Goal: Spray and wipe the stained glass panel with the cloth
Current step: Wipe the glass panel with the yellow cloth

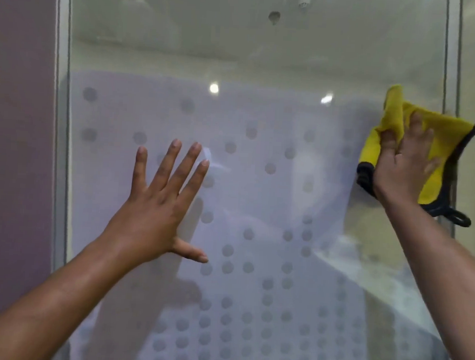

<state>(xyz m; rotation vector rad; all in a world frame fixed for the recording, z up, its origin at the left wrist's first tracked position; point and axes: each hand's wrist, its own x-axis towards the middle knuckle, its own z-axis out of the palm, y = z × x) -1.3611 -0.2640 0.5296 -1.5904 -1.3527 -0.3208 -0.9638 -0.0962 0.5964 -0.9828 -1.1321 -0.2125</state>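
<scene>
A tall glass panel (264, 57) with frosted grey dots fills the view, set in a pale metal frame. My left hand (158, 203) lies flat on the glass left of centre, fingers spread, holding nothing. My right hand (405, 161) presses a yellow cloth (393, 116) with a dark edge and a hanging loop against the glass by the panel's right edge. No spray bottle is in view.
The left frame post (59, 143) borders a mauve wall (18, 140). The right frame post (452, 67) runs down behind the cloth. Through the glass show blurred pale shapes and two reflected light spots.
</scene>
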